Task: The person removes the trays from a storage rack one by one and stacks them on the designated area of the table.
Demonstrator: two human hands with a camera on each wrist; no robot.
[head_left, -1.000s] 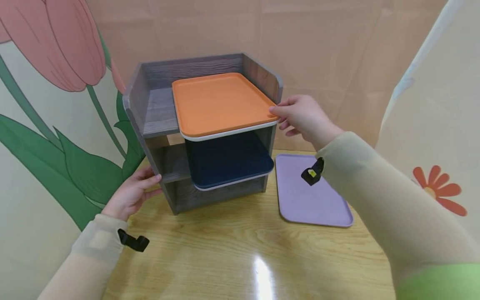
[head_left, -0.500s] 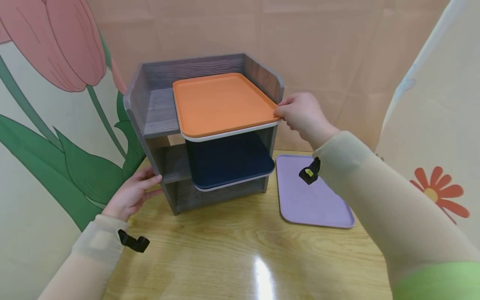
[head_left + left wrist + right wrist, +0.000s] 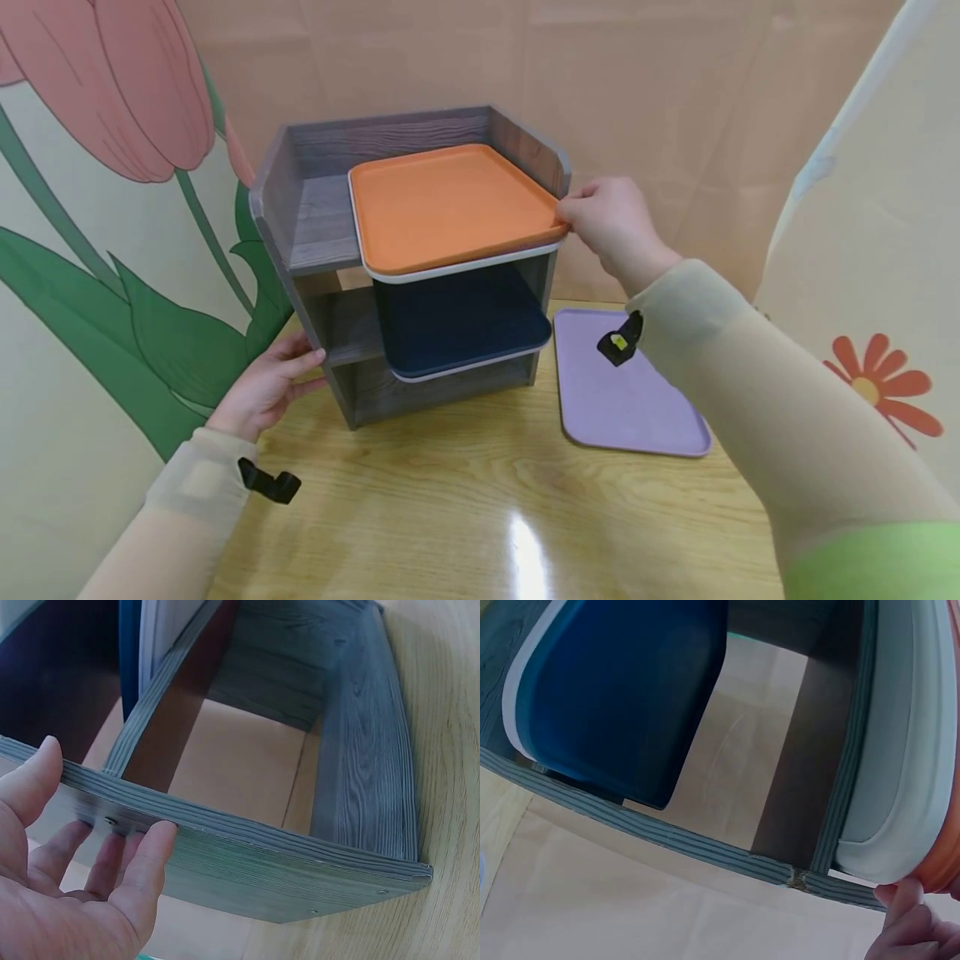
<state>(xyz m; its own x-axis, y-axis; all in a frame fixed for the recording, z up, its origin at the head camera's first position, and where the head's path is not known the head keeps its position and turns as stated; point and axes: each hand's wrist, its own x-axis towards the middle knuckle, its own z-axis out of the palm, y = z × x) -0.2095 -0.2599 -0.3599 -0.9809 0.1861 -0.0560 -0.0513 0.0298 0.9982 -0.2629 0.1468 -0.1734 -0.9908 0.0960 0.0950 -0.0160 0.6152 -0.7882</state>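
At the front right corner of an orange tray (image 3: 457, 208), my right hand (image 3: 611, 221) pinches the rim. That corner is raised a little, and a white tray (image 3: 390, 277) lies directly beneath on the top shelf. My left hand (image 3: 266, 387) rests against the left side panel of a grey wooden shelf unit (image 3: 270, 208). In the left wrist view, its fingers (image 3: 142, 877) touch the panel's outer face, with the thumb at the front edge. A dark blue tray (image 3: 461, 325) juts from the middle shelf, a pale rim showing under it.
A lilac tray (image 3: 630, 400) lies on the wood-grain table (image 3: 450, 500), right of the shelf unit. Behind stands a peach backdrop (image 3: 660, 100). Panels with a printed tulip (image 3: 142, 92) and a red flower (image 3: 885, 387) flank the table.
My right hand has moved slightly up and right, closing its fingers on the orange tray's corner, which now lifts away from the white tray. My left hand has stayed in place.
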